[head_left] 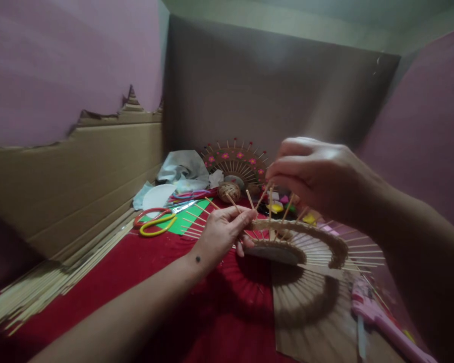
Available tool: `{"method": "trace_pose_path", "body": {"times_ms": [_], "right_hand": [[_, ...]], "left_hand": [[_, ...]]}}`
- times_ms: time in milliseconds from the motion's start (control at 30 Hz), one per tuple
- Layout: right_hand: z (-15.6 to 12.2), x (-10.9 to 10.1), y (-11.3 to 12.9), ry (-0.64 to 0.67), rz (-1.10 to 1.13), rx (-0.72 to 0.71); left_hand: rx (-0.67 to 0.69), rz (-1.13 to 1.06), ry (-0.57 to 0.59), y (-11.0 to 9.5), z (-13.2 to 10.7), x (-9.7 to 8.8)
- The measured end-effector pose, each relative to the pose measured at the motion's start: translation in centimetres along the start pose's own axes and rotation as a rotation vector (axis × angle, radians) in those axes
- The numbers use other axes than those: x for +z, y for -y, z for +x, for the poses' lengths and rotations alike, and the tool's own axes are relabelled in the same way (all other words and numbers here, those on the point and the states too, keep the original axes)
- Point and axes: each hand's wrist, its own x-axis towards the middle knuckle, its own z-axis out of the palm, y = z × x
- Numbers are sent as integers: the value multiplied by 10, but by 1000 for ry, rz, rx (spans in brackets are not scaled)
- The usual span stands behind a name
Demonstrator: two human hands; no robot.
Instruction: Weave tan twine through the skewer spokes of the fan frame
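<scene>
A half-round fan frame of thin wooden sticks stands tilted over the table, with a band of woven twine [338, 247] curving across its right part. A grey half-disc [272, 253] forms its base, edged with braided twine. My left hand [227, 227] is closed on the fan at the left end of the woven band, thumb on top and fingers partly hidden behind. Above the sticks, my right hand [310, 169] pinches a thin tan strand of twine [263, 195] running down toward my left thumb. Its fingertips are partly hidden.
Behind lie a twine ball [229, 191], a flower-painted fan [236, 160], and scissors with red and yellow handles [158, 222]. Loose sticks [56, 282] lie left beside cardboard [109, 166]. A pink glue gun [378, 312] rests right, near brown board [306, 327] on red cloth [136, 287].
</scene>
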Motion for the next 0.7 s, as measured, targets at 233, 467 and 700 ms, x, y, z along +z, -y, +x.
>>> {"method": "trace_pose_path", "body": {"times_ms": [233,467,700], "right_hand": [[8,4,-32,346,120,270],[-6,8,-63,640,585,566],[-10,-7,-62,686,755,557]], "left_hand": [[-20,1,-7,1,1,-2],[-21,29,-25,-2,1,0],[-36,54,-52,-4,3,3]]}}
